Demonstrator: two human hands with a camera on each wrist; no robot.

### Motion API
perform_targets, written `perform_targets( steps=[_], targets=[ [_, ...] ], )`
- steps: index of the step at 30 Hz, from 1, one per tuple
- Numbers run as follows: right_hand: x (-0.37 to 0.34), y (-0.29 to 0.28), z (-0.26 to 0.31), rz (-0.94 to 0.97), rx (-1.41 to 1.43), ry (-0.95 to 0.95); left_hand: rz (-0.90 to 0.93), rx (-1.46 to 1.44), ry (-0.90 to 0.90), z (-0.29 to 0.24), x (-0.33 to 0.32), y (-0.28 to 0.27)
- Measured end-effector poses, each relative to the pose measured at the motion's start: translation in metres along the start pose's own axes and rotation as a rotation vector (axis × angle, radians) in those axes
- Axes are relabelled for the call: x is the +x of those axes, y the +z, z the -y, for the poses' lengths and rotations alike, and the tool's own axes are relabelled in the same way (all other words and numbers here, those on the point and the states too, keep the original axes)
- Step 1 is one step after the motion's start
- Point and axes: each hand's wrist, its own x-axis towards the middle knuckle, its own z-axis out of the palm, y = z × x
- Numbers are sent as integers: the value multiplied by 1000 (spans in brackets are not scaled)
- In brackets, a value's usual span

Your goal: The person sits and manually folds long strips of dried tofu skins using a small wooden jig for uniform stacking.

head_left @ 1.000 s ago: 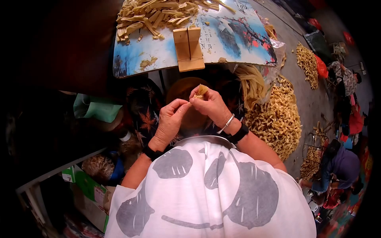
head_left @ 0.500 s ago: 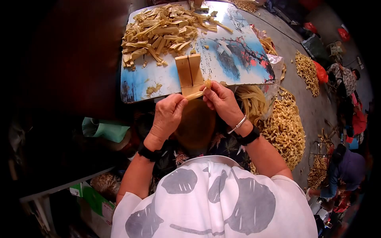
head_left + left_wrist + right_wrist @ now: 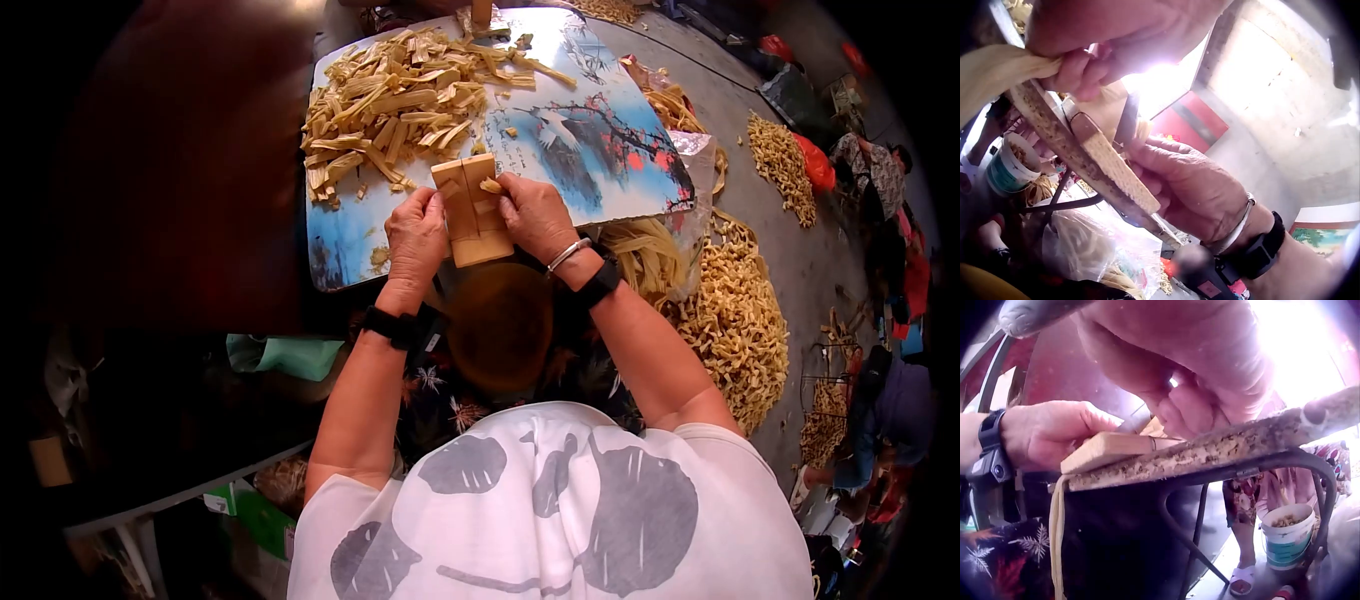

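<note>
A wooden stand [image 3: 480,245], with a flat base and an upright board, sits at the table's near edge. A thin metal blade [image 3: 1127,122] rises from it. My left hand [image 3: 415,240] is at the stand's left side, fingers curled round a pale yellow fibrous strip [image 3: 1004,75] whose tail hangs past the hand in the left wrist view. On the other side, my right hand [image 3: 535,215] pinches a yellow strip end [image 3: 490,186] against the upright board. Where the strip runs between the hands is partly hidden by fingers and stand.
Cut yellow strips lie heaped on the picture-printed table [image 3: 600,190], beyond the stand. Right of the table, a large pile of knotted pieces [image 3: 735,320] lies beside long strips [image 3: 645,255]. A round brown container [image 3: 500,330] is below the hands. Other people sit at far right.
Both hands have gone from close together over the lap, through stretching the strip between them, forward to the two sides of the wooden stand. The head view has shifted, showing more table.
</note>
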Motion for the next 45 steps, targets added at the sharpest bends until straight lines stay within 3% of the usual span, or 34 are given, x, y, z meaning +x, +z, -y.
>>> perform_targets(
  steps=[7, 9, 11, 14, 15, 18, 22, 29, 34, 38, 40, 42, 45],
  targets=[
    [-39, -32, 6, 174, 257, -27, 63, -209, -156, 3, -22, -10],
    [-53, -48, 16, 310, 216, 39, 119, -433, -276, -14, -40, -23],
    [-63, -63, 40, 397, 234, 159, 133, -601, -246, -15, -57, -22],
    [-73, -45, 39, 191, 282, 16, 177, -661, -217, -20, -78, -17],
    [-75, -30, 24, 190, 167, -5, 172, -670, -212, -20, -84, -13],
    [-71, -11, 18, 31, 324, -80, 160, -662, -207, -10, -84, -7],
    [-45, -8, 18, -54, 172, -141, 158, -670, -208, -7, -68, -8],
    [2, -7, 6, -35, 239, 5, 143, -700, -288, -12, -34, -9],
    [-29, -27, 14, -109, 485, 160, 121, -684, -137, -17, -53, -20],
    [-81, -40, 41, 12, 384, 165, 166, -569, -118, -27, -90, -18],
    [-94, -39, 50, -55, 231, 5, 172, -551, -79, -22, -104, -7],
    [-101, -30, 56, -81, 283, -50, 198, -496, -6, -18, -114, 2],
    [-107, -21, 56, -123, 323, -56, 79, -282, 16, -19, -124, 8]
  ],
)
